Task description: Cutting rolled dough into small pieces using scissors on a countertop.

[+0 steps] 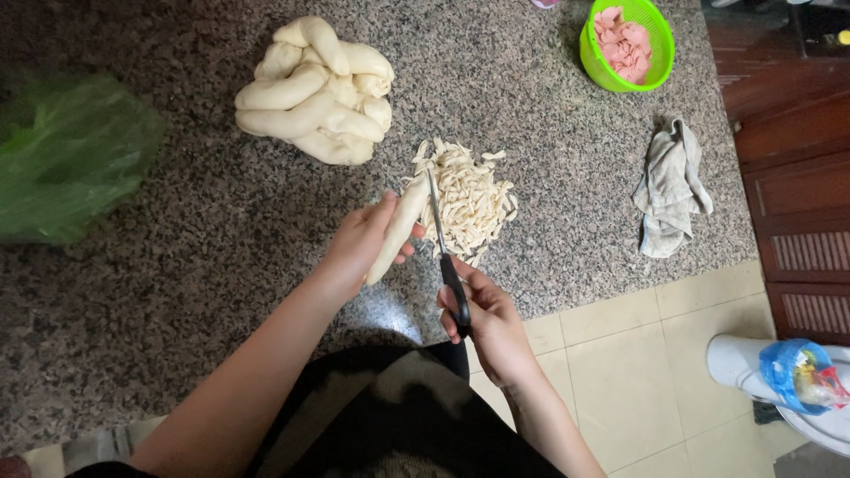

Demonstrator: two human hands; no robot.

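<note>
My left hand (359, 241) grips a pale dough rope (398, 228) that points up and right over the granite counter (177, 265). My right hand (487, 323) holds black-handled scissors (445, 257), their blades reaching up beside the rope's tip. Just beyond the blades lies a heap of small cut dough strips (469, 199). Farther back sits a pile of thick uncut dough ropes (317, 93).
A green plastic bag (66, 155) lies at the left of the counter. A green basket with pink slices (627, 44) stands at the back right, and a grey rag (671, 188) is near the counter's right edge. Tiled floor and wooden cabinet fronts lie to the right.
</note>
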